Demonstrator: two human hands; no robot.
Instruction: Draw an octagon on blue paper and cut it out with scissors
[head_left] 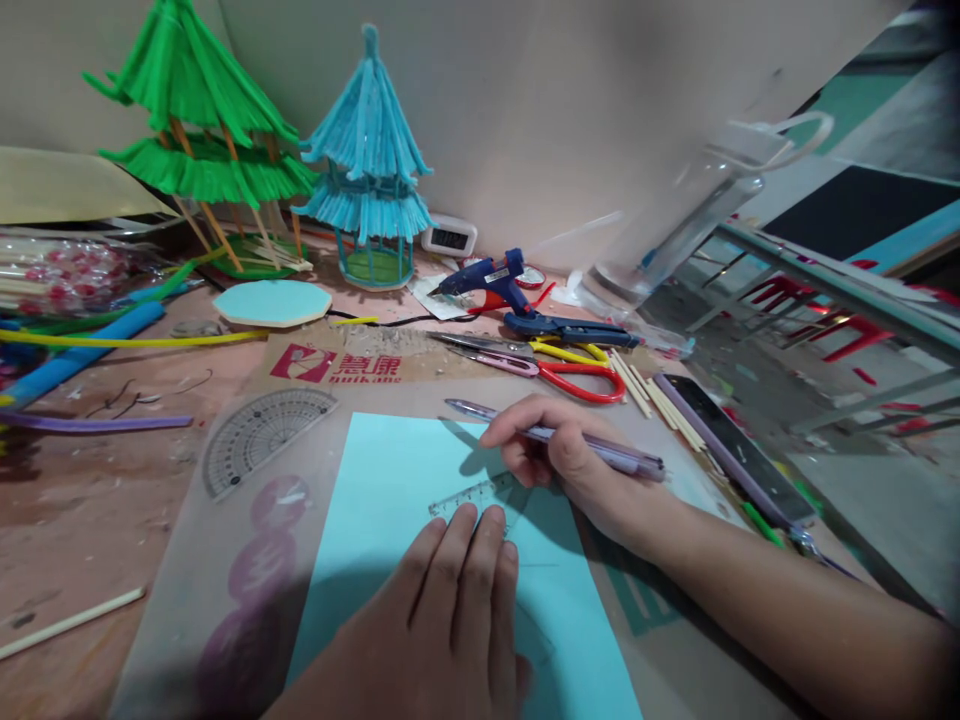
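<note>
A sheet of light blue paper (360, 520) lies on the work mat, with a few thin pencil-like lines on it. My left hand (457, 600) rests flat on the sheet, fingers stretched out. Its fingertips press on a clear ruler (450, 498), most of which the hands cover. Above the sheet's upper right part, my right hand (562, 450) is closed around a pen (615, 455). The pen's tip points left, off the paper. A clear protractor (262, 440) lies left of the sheet.
Behind stand a green tiered pavilion model (202, 160), a blue one (367, 180) and a blue octagonal board (271, 302). A glue gun (487, 275), scissors (581, 380), wooden sticks (667, 405) and a phone (731, 445) line the back right. Pipe cleaners (112, 345) lie left.
</note>
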